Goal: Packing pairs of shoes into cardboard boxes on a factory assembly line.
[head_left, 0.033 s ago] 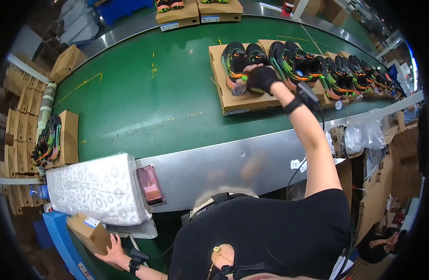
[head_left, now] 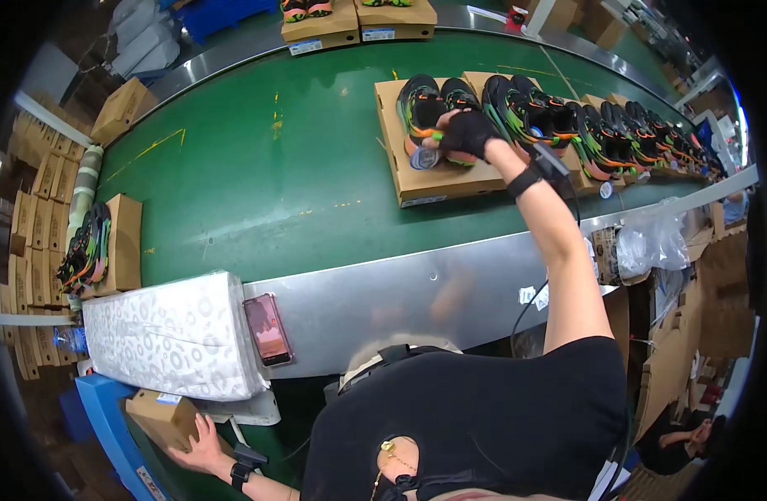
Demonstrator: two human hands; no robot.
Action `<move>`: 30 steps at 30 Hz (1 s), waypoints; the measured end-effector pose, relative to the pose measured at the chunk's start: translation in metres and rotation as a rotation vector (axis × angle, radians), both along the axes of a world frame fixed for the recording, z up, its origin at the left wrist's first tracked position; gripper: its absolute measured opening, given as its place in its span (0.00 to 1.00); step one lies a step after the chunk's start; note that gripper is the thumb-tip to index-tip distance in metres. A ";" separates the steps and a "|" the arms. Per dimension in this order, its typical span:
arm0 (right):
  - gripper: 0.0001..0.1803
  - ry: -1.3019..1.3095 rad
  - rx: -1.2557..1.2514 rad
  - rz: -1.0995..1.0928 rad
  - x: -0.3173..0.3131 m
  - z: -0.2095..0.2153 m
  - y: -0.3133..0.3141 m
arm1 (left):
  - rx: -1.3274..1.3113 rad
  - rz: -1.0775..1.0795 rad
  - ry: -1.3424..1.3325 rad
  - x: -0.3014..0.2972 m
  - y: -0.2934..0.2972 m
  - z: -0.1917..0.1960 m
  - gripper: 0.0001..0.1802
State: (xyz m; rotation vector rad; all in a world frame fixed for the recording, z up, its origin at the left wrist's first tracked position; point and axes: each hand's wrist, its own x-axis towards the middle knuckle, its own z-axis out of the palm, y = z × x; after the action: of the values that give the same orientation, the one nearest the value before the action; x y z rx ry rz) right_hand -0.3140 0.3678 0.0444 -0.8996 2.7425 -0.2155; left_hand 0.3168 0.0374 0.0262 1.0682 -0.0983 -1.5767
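My right hand [head_left: 468, 136], in a black fingerless glove, reaches over a pair of black sneakers [head_left: 422, 107] with green and orange soles. The pair rests on a brown shoebox [head_left: 412, 185]. Its fingers are pinched at the heel of the left sneaker, with a round grey hang tag [head_left: 424, 157] just below the thumb. The glove hides part of the other sneaker. At the lower left, my left hand [head_left: 204, 451] grips the near end of a brown cardboard box [head_left: 162, 417], thumb and fingers spread over its edge. This box lies tilted beside a blue box [head_left: 108, 417].
More sneakers on boxes [head_left: 600, 138] line the green belt [head_left: 300, 175] to the right. A patterned white paper stack [head_left: 170, 338] and a phone [head_left: 268, 330] lie on the metal edge [head_left: 383, 292]. Shoeboxes [head_left: 41, 225] are stacked at left; another person [head_left: 680, 438] sits lower right.
The cardboard box at my left hand has dropped slightly and tilted. My right hand has shifted a little, and the round tag now faces more toward me.
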 end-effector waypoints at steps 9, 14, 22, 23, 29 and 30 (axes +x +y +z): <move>0.25 -0.187 -0.445 0.296 0.065 0.065 0.011 | -0.093 -0.563 -0.272 -0.074 0.002 -0.030 0.37; 0.15 0.127 -0.437 0.937 0.158 0.016 0.003 | -0.835 -1.053 -0.657 -0.219 0.047 -0.022 0.21; 0.09 -0.309 -0.239 1.024 0.214 -0.073 0.002 | -1.755 -1.793 -1.155 -0.330 0.151 -0.072 0.21; 0.09 -0.546 -0.278 0.806 0.194 -0.075 -0.001 | -1.816 -1.663 -1.154 -0.329 0.154 -0.076 0.22; 0.20 0.666 -0.101 0.017 0.090 -0.140 -0.015 | -1.761 -1.900 -1.042 -0.339 0.155 -0.063 0.23; 0.20 0.718 -0.110 -0.019 0.086 -0.149 -0.016 | -1.713 -1.951 -1.032 -0.340 0.155 -0.063 0.23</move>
State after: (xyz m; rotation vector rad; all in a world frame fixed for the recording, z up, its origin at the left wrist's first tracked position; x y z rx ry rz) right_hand -0.2281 0.3519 -0.1047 -1.1584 3.4190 -0.0460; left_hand -0.0229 0.1920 -0.0371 -0.1826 -3.1611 -1.0878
